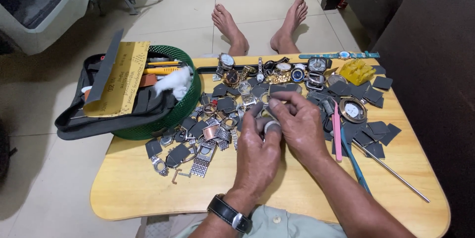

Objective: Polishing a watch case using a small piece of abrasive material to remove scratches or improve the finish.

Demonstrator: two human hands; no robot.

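Both my hands meet over the middle of a small wooden table (138, 188). My left hand (257, 154), with a black wristwatch on its wrist, pinches a small round metal watch part (269, 114) together with my right hand (299, 124). The part is mostly hidden by my fingers. Around them lie several watch cases, metal bracelets (200, 161) and small dark grey sandpaper squares (378, 130). A row of wristwatches (277, 72) lies along the table's far edge.
A green basket (185, 107) at the left holds a dark tool pouch, yellow sandpaper sheet (121, 77) and white cloth. Pink tweezers (337, 131), a blue tool and a thin metal rod (396, 171) lie at the right. My bare feet rest on the tiled floor beyond.
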